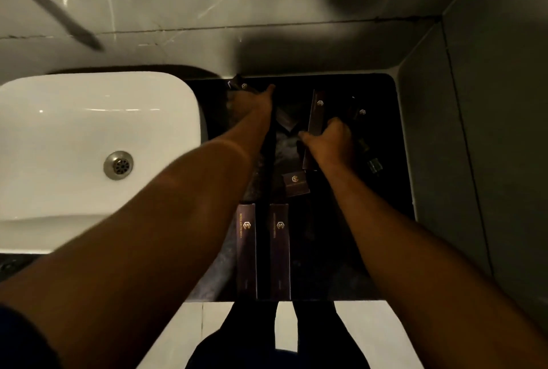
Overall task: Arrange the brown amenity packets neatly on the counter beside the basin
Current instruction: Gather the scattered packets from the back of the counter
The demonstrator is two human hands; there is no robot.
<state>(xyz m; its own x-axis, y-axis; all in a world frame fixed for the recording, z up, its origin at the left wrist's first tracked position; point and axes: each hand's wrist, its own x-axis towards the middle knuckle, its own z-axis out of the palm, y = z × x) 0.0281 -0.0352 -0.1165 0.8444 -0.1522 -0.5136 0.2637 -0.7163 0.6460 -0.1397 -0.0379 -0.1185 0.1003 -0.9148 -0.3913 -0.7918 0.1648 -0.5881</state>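
Several dark brown amenity packets with a gold logo lie on the black counter [350, 250] right of the white basin [98, 143]. Two long packets [246, 250] [280, 250] lie side by side, parallel, at the front edge. A small square packet [295, 183] sits tilted mid-counter. My left hand [252, 101] reaches to the back, its fingers on a packet [241, 85] at the back wall. My right hand [333, 143] grips a long packet [316, 113] standing roughly lengthwise. Another packet [361, 113] lies in shadow behind it.
The basin has a metal drain [118, 165]. Grey tiled walls close the counter at the back and on the right [474, 131]. A small dark item [374, 165] lies at the right of the counter. The white floor and my legs show below the front edge.
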